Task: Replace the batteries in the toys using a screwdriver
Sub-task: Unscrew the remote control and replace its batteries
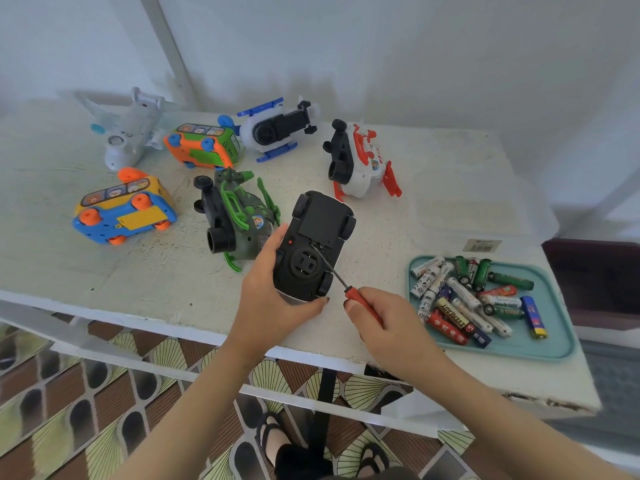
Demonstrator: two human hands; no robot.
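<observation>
Left hand [273, 299] is gripping the black toy car [317, 244] by its near end, fingers curled round it, underside facing up, just left of the teal tray [561, 344]. Right hand [377, 320] is pinching the red-handled screwdriver [341, 280] between the car and the tray. The tip is sitting at a screw spot beside the battery cover, with the shaft leaning in at a slant. Cannot tell whether the tip is actually seating in the screw head.

Likely risks:
- The slanted shaft is inviting cam-out, with the tip skating over the plastic or chewing the screw head.
- The car looks held up in one hand, not lying flat, so driver pressure is probably rocking it and breaking engagement.
- A freed screw is likely dropping onto the table [450, 174] left of the tray and rolling off the near edge.
- Mixed loose batteries [467, 299] are piling in the tray, so picking a spent one is an easy mistake.
</observation>
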